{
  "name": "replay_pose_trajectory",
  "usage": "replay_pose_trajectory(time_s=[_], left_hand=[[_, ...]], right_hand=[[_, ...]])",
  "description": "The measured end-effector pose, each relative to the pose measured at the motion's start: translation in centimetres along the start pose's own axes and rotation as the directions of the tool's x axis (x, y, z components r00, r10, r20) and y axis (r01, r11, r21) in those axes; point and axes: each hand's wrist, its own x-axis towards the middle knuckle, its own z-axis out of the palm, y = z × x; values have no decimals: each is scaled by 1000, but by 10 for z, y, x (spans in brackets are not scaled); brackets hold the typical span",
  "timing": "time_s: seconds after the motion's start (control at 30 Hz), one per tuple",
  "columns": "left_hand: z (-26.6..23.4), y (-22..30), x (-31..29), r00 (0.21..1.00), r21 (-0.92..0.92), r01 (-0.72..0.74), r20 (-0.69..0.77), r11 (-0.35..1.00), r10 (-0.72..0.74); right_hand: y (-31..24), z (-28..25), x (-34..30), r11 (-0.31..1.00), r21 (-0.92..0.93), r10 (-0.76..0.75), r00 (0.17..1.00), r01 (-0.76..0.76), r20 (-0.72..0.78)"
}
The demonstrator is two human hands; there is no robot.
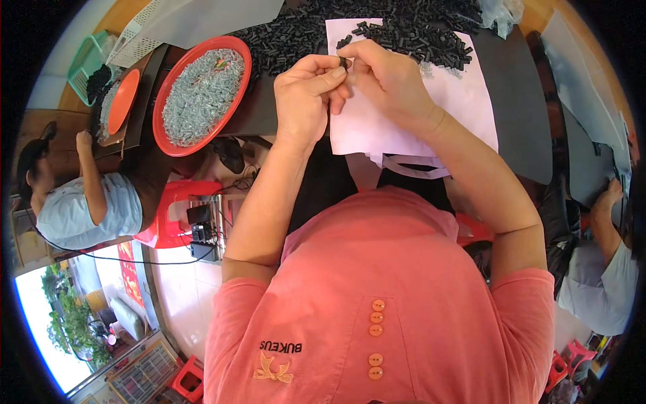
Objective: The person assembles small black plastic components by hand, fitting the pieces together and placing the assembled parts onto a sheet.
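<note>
A small black plastic part sits pinched between the fingertips of both hands, raised just above the white paper sheet. Only its dark end shows; the rest is hidden by fingers. Behind it on the paper lies a loose heap of black parts of the same kind, short, blocky and jumbled every way.

Even, bright daylight, sharp centre, strong fisheye bending and dark vignette at the rim.

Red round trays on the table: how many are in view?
2: a large red tray of grey parts left of the hands; a smaller orange-red one farther left, by a co-worker. Others may be hidden.
</note>
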Motion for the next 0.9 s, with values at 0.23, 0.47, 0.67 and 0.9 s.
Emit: replay_pose_trajectory(time_s=[0.23, 0.47, 0.67, 0.9], left_hand=[[5, -2, 0, 1000, 27, -25, -11, 999, 26], [14, 10, -10, 999, 284, -39, 2, 958, 39], [19, 2, -17, 999, 45, -16, -29, 999, 17], [23, 7, -20, 1000, -5, -8, -3, 1000, 8]], right_hand=[[1, 2, 4, 914, -297, -300, 953, 275, -42], [3, 2, 0, 873, -377, -354, 934, 309, -54], [-1, 2, -1, 899, -281, -380, 918, 337, -114], [-5, 0, -2, 944, -184, -295, 949, 272, -111]])
